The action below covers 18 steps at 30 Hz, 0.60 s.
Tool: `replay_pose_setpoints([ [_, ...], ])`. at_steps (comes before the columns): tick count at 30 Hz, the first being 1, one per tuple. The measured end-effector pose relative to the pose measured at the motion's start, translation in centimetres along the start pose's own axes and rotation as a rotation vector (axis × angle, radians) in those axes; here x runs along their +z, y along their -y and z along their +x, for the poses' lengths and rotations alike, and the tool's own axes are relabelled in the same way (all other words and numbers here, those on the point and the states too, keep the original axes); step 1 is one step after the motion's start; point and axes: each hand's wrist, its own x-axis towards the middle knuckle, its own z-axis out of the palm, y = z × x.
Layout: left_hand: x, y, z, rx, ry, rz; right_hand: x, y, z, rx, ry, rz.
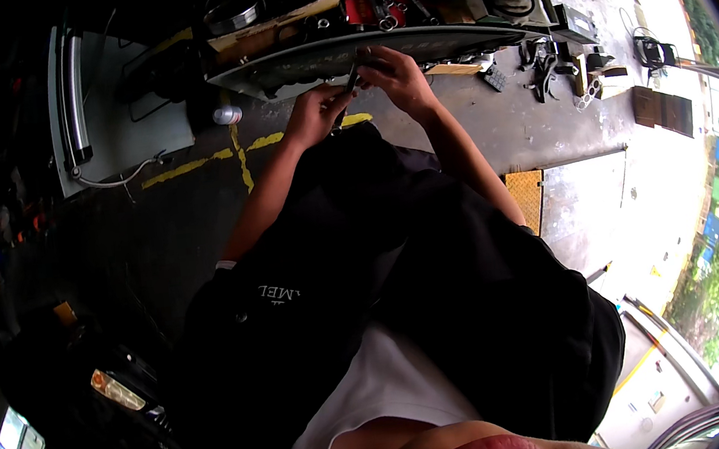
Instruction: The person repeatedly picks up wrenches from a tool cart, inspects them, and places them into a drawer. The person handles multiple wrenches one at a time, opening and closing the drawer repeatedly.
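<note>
My left hand (314,116) and my right hand (398,83) are raised close together in front of my body, at the near edge of a tool-laden workbench (279,67). Between them is a slim dark object (352,78), small and in shadow, so its kind cannot be made out. Both hands' fingers are closed around it, the left at its lower end and the right near its upper end. Beyond them on the bench, several wrenches (382,11) lie on something red. A round metal ring (232,10) sits to their left.
A white bottle or can (227,115) is on the floor left of my hands, near yellow floor lines (238,154). A grey panel with a metal tube (74,102) is farther left. Black straps (544,70) and a brown box (663,111) lie to the right.
</note>
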Motion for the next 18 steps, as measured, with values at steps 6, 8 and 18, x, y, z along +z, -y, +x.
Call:
replay_pose_setpoints([
  [6, 0.0, 1.2, 0.0, -0.138, 0.064, -0.25, -0.3, 0.0, 0.4, 0.011, -0.076, 0.08],
  [8, -0.4, 2.4, -0.3, -0.167, 0.067, -0.257, -0.6, 0.6, 0.6, 0.016, -0.113, 0.228],
  [18, -0.8, 7.4, -0.8, 0.117, -0.21, 0.423, -3.1, -0.1, -0.3, 0.055, -0.213, 0.364],
])
